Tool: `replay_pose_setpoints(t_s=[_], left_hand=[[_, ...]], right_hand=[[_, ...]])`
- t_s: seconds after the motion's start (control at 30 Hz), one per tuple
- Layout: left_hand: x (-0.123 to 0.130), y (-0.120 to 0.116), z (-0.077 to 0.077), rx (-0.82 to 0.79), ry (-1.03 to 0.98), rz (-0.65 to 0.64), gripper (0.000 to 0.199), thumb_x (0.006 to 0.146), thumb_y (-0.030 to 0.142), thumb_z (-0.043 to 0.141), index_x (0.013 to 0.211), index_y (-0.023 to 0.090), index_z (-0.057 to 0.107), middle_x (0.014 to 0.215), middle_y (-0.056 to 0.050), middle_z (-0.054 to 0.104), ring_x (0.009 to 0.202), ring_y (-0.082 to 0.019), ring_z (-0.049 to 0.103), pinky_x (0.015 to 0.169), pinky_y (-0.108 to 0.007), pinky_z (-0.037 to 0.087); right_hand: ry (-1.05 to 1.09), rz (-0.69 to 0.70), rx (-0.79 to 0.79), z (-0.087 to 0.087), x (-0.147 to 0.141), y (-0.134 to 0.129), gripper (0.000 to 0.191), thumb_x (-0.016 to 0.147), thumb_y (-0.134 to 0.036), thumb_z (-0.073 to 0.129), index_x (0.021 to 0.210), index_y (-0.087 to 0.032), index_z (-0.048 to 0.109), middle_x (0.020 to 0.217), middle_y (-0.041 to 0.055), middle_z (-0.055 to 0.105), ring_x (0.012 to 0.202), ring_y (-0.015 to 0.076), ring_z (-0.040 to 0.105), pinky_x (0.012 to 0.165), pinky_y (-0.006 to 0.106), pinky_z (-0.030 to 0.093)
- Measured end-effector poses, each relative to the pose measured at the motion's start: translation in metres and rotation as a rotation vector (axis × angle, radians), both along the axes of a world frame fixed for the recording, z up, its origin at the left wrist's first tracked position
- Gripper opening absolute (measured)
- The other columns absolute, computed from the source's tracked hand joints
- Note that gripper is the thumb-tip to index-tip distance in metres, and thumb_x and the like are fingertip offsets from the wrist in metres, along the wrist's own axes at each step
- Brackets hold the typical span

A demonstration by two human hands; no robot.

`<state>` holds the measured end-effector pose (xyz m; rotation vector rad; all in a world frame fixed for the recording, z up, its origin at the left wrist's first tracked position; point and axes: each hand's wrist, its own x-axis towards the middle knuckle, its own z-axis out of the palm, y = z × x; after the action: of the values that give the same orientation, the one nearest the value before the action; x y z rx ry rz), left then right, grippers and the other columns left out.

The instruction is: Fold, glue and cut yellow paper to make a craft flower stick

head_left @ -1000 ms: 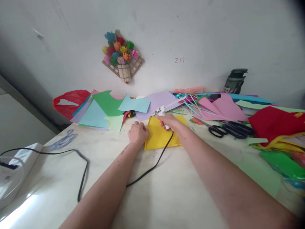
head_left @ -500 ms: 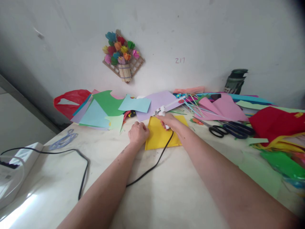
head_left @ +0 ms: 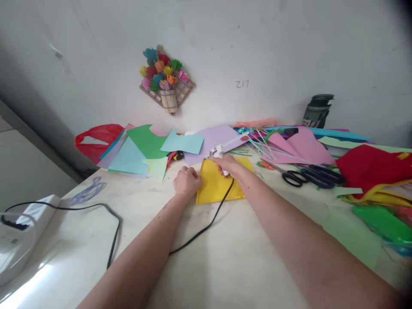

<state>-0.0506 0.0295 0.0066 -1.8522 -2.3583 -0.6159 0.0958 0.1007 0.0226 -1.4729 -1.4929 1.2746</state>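
A piece of yellow cloth, felt-like (head_left: 214,184), lies flat on the table in front of me. My right hand (head_left: 227,165) is wrapped around the grip of a white hot glue gun (head_left: 219,151) above the cloth's far part. Its nozzle points left, close to the far left corner of the cloth; whether it touches cannot be seen. A pale glue stick (head_left: 236,140) sticks out of its back. My left hand (head_left: 186,181) rests closed at the cloth's left edge, its curled fingers against that edge; the fingertips are hidden.
A black cord (head_left: 209,225) runs from the gun under my left arm, towards a white power strip (head_left: 35,219). Coloured paper sheets (head_left: 144,141) lie along the wall. Scissors (head_left: 294,178), red cloth (head_left: 370,167) and a dark bottle (head_left: 318,112) are on the right.
The view has shifted very slightly. Both hands, the glue gun and the yellow cloth stay almost in the same place.
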Motion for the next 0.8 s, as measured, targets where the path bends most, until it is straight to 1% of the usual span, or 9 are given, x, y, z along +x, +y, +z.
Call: replay_pose_setpoints(t_s=[0.17,0.33,0.5,0.8], left_hand=[[-0.001,-0.0007,0.001,-0.018,-0.048,0.006,0.014,0.07,0.034,0.048,0.074,0.026,0.059,0.092,-0.002,0.055,0.089,-0.018,0.053,0.067,-0.028,0.041],[-0.0007,-0.001,0.002,-0.007,-0.07,0.016,0.013,0.069,0.034,0.05,0.069,0.026,0.06,0.092,-0.001,0.057,0.087,-0.018,0.054,0.066,-0.028,0.041],[0.0,-0.0009,0.0031,-0.021,-0.07,0.028,0.014,0.068,0.034,0.05,0.069,0.025,0.061,0.095,-0.001,0.057,0.086,-0.018,0.055,0.065,-0.027,0.041],[-0.0032,0.002,-0.0008,0.007,-0.065,0.016,0.015,0.068,0.036,0.05,0.068,0.026,0.061,0.093,0.0,0.057,0.084,-0.018,0.055,0.063,-0.028,0.041]], right_hand=[[-0.007,-0.012,-0.007,0.0003,0.0,-0.0002,0.031,0.072,-0.045,0.056,0.069,-0.015,0.048,0.04,-0.0043,0.044,0.03,0.0077,0.041,0.032,0.019,0.034],[0.008,0.009,-0.007,-0.0005,0.0016,-0.0001,0.031,0.071,-0.045,0.057,0.07,-0.015,0.048,0.04,-0.004,0.045,0.031,0.0082,0.041,0.031,0.02,0.034],[0.02,0.03,-0.003,-0.001,0.002,-0.0003,0.032,0.071,-0.046,0.058,0.069,-0.015,0.048,0.038,-0.0049,0.044,0.03,0.0075,0.04,0.031,0.019,0.033],[0.018,0.051,-0.002,0.0022,0.0023,-0.0046,0.031,0.071,-0.044,0.058,0.066,-0.015,0.047,0.036,-0.0054,0.042,0.03,0.0083,0.04,0.031,0.019,0.033]])
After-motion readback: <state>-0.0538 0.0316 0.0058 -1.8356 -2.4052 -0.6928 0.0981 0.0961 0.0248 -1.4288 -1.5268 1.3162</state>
